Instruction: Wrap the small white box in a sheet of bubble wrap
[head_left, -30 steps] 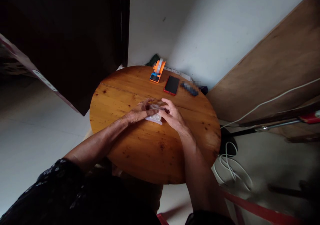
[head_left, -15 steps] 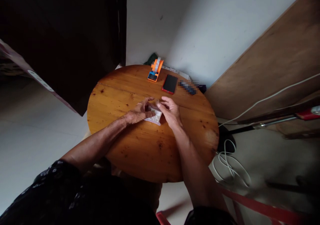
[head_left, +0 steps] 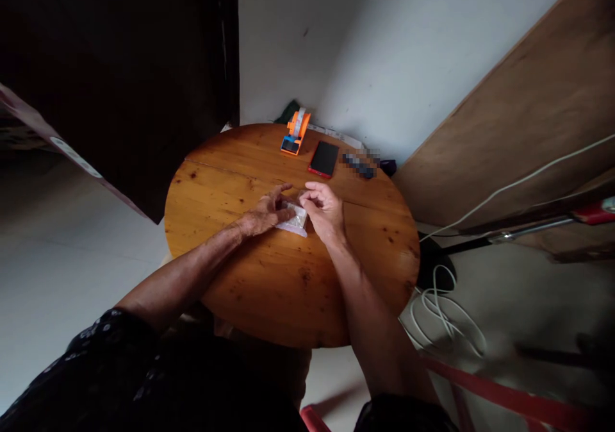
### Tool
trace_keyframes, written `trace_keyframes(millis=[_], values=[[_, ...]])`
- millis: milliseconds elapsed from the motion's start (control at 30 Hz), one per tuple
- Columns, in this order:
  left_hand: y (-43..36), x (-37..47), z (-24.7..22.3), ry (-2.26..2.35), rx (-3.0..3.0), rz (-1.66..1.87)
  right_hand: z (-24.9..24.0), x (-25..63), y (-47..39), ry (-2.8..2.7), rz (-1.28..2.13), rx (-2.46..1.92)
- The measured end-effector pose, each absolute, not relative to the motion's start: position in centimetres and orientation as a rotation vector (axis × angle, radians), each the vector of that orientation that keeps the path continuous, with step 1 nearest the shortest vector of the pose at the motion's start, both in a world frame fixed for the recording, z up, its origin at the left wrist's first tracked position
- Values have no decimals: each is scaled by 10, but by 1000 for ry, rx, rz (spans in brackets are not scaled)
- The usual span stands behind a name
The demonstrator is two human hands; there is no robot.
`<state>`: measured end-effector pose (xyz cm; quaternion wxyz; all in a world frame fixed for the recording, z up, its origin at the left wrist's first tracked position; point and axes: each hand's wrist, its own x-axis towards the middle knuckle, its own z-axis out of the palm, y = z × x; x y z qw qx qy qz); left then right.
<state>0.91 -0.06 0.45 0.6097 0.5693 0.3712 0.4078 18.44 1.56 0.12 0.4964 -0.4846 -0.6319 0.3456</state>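
Status: handling in progress, judging by both hands at the packet point(head_left: 298, 219). Count as done: placement of the packet on the round wooden worktop point(head_left: 283, 284), near the middle, slightly toward 12 o'clock. Count as outstanding: release by both hands. Treat as unconfirmed any opening or sealing; too small to tell at this scale.

Left hand point(head_left: 263, 216), at the packet's 9 o'clock side: grip closed on the packet, with thumb laid across the upper face and fingers spread toward 12 o'clock. Right hand point(head_left: 328, 214), at the 2 o'clock side: grip curled, with thumb and forefinger close together by the far corner. Cannot tell whether anything is pinched there.

Packet appearance, near to far: pale, faintly lilac strip along the near edge; then a small, roughly rectangular body, whitish and translucent, with a glossy surface. Contents not identifiable. Far edge partly hidden by fingers.

Beyond the packet, well apart from both hands: at 1 o'clock, a red-edged phone point(head_left: 324, 159), dark face up; farther right, a blurred dark object point(head_left: 359, 164); at 12 o'clock, near the far rim, an orange tape dispenser point(head_left: 298, 127), upright, with blue trim.
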Motion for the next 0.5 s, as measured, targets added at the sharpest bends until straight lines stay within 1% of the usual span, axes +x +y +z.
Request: trace_keyframes(millis=[200,500], values=[[1,11,4,881,1346,958,10,181,5,-1623,731,-1140],[7,9,3,931,1387,955,16,182,-1,-1727,658,-1180]])
